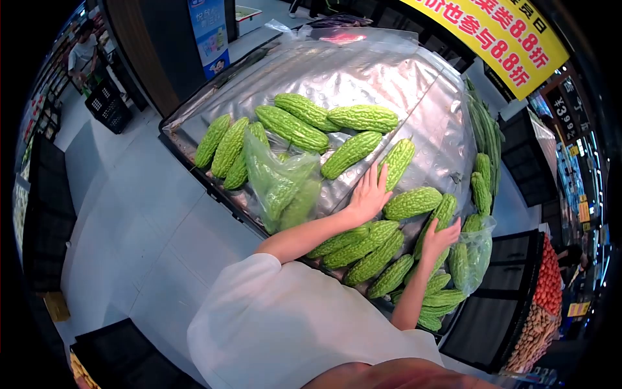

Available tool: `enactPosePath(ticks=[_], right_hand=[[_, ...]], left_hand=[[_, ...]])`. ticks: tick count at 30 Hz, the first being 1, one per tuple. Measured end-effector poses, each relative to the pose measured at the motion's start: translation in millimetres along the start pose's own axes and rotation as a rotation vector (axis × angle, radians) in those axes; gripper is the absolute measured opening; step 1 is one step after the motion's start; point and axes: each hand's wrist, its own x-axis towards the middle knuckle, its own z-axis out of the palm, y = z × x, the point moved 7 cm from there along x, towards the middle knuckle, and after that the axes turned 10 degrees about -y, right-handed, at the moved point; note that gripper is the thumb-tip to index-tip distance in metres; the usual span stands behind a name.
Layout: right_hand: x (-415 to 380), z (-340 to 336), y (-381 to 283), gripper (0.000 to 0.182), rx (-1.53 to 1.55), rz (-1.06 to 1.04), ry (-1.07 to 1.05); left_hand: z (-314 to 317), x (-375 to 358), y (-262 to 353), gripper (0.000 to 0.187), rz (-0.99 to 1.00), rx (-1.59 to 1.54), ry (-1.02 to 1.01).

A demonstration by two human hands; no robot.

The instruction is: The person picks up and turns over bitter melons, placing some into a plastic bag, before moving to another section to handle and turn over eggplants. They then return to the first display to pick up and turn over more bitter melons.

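Observation:
Several green, bumpy bitter melons lie on a silver-covered display stand (427, 91). My left hand (370, 193) reaches over the middle of the stand, its fingers stretched out against the side of one bitter melon (396, 163). Farther right, my right hand (440, 238) rests by another bitter melon (446, 209), thumb and fingers apart; its palm side is hidden. Between the hands lies a further bitter melon (412, 202). To the left, a thin clear green plastic bag (278, 178) with bitter melons inside sits near the stand's edge.
Another clear bag (478, 256) covers bitter melons at the right edge. Long green vegetables (483, 123) lie beyond it. A yellow sign (499, 39) hangs above. Red produce (548, 275) fills a neighbouring stand. At far left, a person (83, 55) is beside a black basket (107, 104).

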Motion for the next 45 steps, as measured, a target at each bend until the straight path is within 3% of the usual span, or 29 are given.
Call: enactPosePath(ticks=[4, 6, 8, 13, 19, 22, 25, 29, 31, 34, 37, 39, 43, 45], right_hand=[[-3.9, 32.7, 23.2, 0.076, 0.077, 0.063, -0.073], [-4.9, 28.3, 19.5, 0.08, 0.089, 0.046, -0.066], [-7.7, 26.5, 18.9, 0.09, 0.086, 0.047, -0.059], [-7.8, 18.8, 25.2, 0.088, 0.168, 0.065, -0.045], [-2.7, -10.3, -0.2, 0.088, 0.362, 0.105, 0.02], [14.7, -20.4, -14.2, 0.089, 0.537, 0.137, 0.072], [35.1, -19.7, -25.2, 0.084, 0.671, 0.151, 0.1], [40.3, 9.9, -19.0, 0.084, 0.705, 0.155, 0.103], [30.6, 14.0, -11.1, 0.085, 0.693, 0.169, 0.12], [12.3, 29.3, 12.3, 0.085, 0.775, 0.358, 0.154], [13.8, 35.3, 21.8, 0.086, 0.838, 0.373, 0.136], [14.1, 35.0, 14.2, 0.086, 0.84, 0.354, 0.128], [27.5, 44.8, -8.6, 0.085, 0.954, 0.27, 0.201], [33.2, 53.5, -23.4, 0.084, 0.992, 0.296, 0.155]], left_hand=[[-20.0, 7.6, 43.1, 0.076, 0.201, 0.044, 0.019], [-23.0, 2.6, 76.3, 0.074, 0.47, -0.003, -0.132], [-1.1, -3.1, 80.6, 0.074, 0.544, 0.019, -0.197], [29.1, -17.2, 74.5, 0.075, 0.666, 0.115, -0.295], [26.8, -17.5, 74.0, 0.079, 0.552, 0.147, -0.312], [18.0, -14.1, 70.8, 0.078, 0.397, 0.19, -0.302], [22.7, -9.1, 64.9, 0.075, 0.36, 0.368, -0.236], [28.5, -6.1, 56.2, 0.071, 0.276, 0.339, -0.229], [28.8, -6.3, 56.1, 0.072, 0.296, 0.289, -0.259], [35.7, -4.1, 60.0, 0.076, 0.33, 0.255, -0.287], [32.2, -5.2, 64.0, 0.076, 0.36, 0.235, -0.33], [30.5, -6.6, 67.8, 0.071, 0.396, 0.383, -0.259], [31.3, 0.8, 63.0, 0.073, 0.343, 0.299, -0.127], [25.6, 3.7, 59.6, 0.071, 0.328, 0.27, 0.033]])
